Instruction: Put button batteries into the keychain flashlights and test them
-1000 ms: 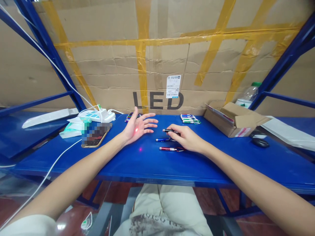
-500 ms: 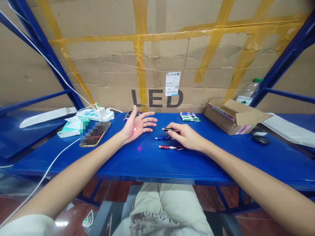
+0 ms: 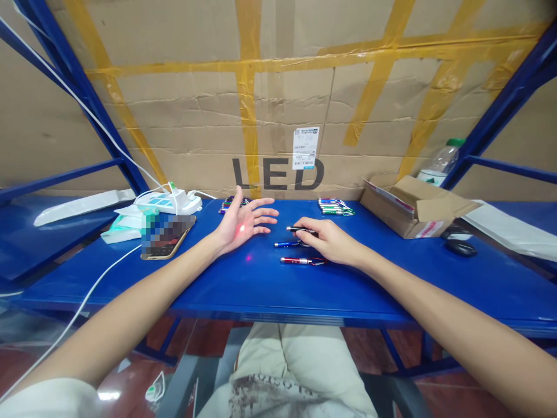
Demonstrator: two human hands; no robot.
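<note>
My left hand (image 3: 246, 223) is held palm up over the blue table (image 3: 270, 287), fingers spread, with a red light dot on the palm. A second red dot shows on the table just below it. My right hand (image 3: 327, 239) rests palm down with its fingers closed on a dark pen-shaped light (image 3: 296, 230) that points at the left palm. A blue pen light (image 3: 286, 245) and a red pen light (image 3: 298, 260) lie on the table beside the right hand.
Two rows of coloured pen lights (image 3: 335, 207) (image 3: 231, 204) lie at the back. A phone (image 3: 165, 244), a power strip (image 3: 167, 202) and white cables sit at the left. An open cardboard box (image 3: 413, 213), a bottle (image 3: 439, 162) and a mouse (image 3: 460, 248) are at the right.
The hands have hardly moved. The red dot on the table has crept slightly up toward the left hand.
</note>
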